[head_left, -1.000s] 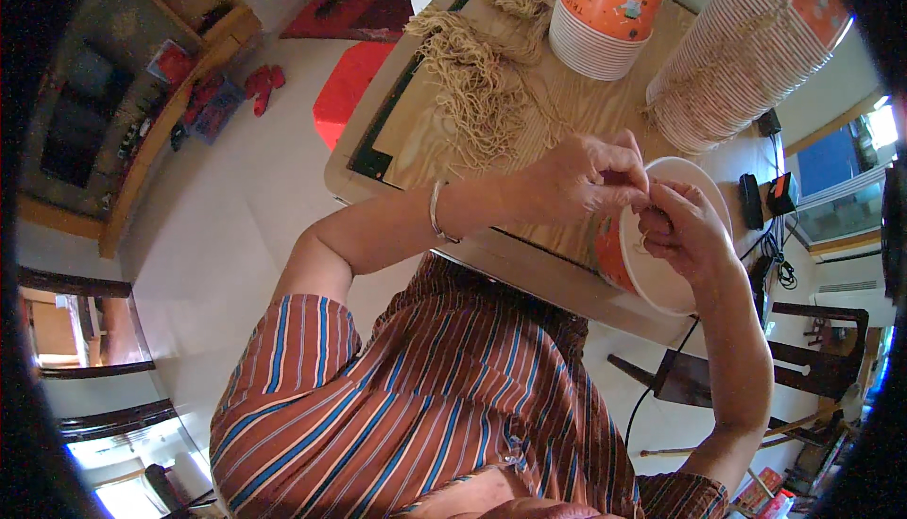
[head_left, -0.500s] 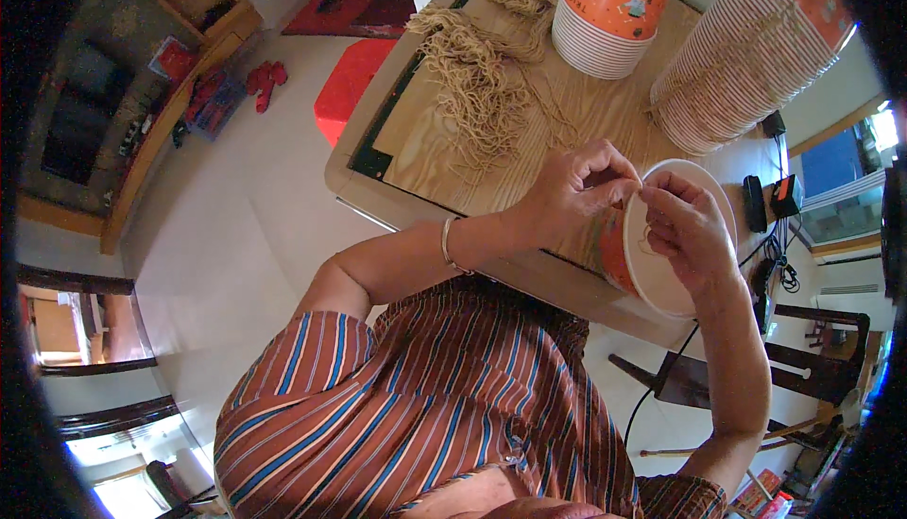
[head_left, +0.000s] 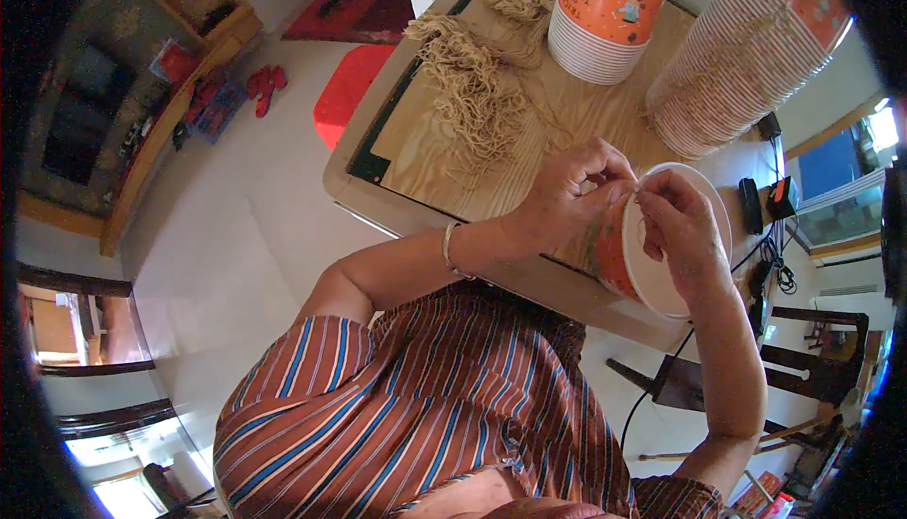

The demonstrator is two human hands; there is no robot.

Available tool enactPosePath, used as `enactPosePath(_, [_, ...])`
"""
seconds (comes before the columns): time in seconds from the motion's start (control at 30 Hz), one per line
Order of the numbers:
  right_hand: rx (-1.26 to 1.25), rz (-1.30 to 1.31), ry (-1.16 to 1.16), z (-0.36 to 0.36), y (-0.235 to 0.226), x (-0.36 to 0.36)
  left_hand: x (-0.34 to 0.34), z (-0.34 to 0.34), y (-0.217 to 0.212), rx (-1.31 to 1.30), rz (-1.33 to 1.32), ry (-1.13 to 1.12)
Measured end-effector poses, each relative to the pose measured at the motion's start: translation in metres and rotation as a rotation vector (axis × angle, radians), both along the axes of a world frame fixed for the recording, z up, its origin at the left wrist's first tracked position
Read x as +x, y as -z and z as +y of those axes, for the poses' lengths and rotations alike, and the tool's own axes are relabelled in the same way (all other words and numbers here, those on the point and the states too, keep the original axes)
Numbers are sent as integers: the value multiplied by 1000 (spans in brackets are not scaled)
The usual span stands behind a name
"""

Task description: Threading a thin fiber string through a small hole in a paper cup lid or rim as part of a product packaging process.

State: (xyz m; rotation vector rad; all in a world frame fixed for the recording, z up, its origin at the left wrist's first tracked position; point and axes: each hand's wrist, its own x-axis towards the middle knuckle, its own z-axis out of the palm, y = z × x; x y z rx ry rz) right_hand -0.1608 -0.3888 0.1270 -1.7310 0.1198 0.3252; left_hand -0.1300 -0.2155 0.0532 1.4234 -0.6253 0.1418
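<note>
My left hand [head_left: 572,196] and my right hand [head_left: 684,224] meet fingertip to fingertip at the rim of an orange paper bucket [head_left: 616,253]. Both are closed in a pinch on a thin tan string [head_left: 642,224], mostly hidden by the fingers. The bucket lies tipped on the table's near edge, its white mouth facing right, behind my right hand. Beyond my left hand, a loose tangle of tan strings [head_left: 477,94] is spread over the wooden board [head_left: 416,141].
A short stack of orange paper buckets [head_left: 605,14] stands upside down at the back. To its right leans a taller stack [head_left: 742,70] with strings hanging over it. Black cables and adapters [head_left: 779,203] lie at the right. A red stool [head_left: 350,94] is beyond the table's left side.
My right hand has shifted slightly left and its fingers have moved a little. The string loop below the fingertips shows less clearly now. Both hands keep their pinch.
</note>
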Motion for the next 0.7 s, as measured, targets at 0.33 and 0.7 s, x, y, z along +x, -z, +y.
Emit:
enactPosePath(0.33, [-24, 47, 19, 5, -1, 1, -10, 0, -9, 39, 274, -53])
enactPosePath(0.7, [-119, 15, 6, 4, 2, 1, -1, 4, -5, 152, 171, -60])
